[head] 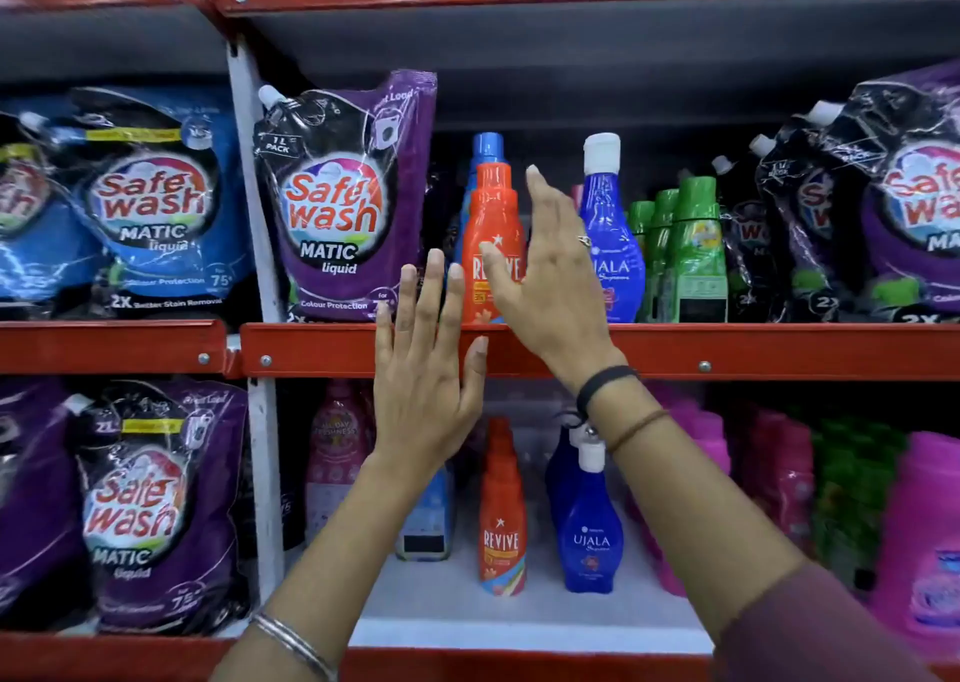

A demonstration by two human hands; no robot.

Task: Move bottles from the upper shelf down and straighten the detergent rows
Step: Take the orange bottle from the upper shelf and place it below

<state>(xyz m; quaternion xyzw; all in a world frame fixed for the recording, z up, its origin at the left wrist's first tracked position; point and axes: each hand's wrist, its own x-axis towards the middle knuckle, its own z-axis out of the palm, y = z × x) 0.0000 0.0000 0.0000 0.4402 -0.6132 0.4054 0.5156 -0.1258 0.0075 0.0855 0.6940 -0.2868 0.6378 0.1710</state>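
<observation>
Reaching up toward the upper shelf (675, 351), both hands were spread flat with nothing in their grip. The right hand (545, 271) hovered, fingers released and splayed, in front of an orange Revive bottle (491, 234); whether it touched the bottle could not be told. The left hand (423, 369) was raised, palm forward, across the red painted metal shelf edge, fingers apart and empty.

The orange bottle was glossy plastic, slim, with a stepped neck and matching cap; it stood upright at the shelf front, long axis vertical, cap up. Behind it rose a blue-capped bottle (487, 149). Just to the right stood a blue Ujala bottle (613, 245), waisted, with a white cap, also upright, then a row of green bottles (691, 250).

Crinkled, shiny purple Safewash pouches (343, 203) flanked them.

On the lower shelf (519, 634), a second Revive bottle (501, 525) and a second Ujala bottle (592, 531) stood upright, apart, beside pink bottles (779, 479).
</observation>
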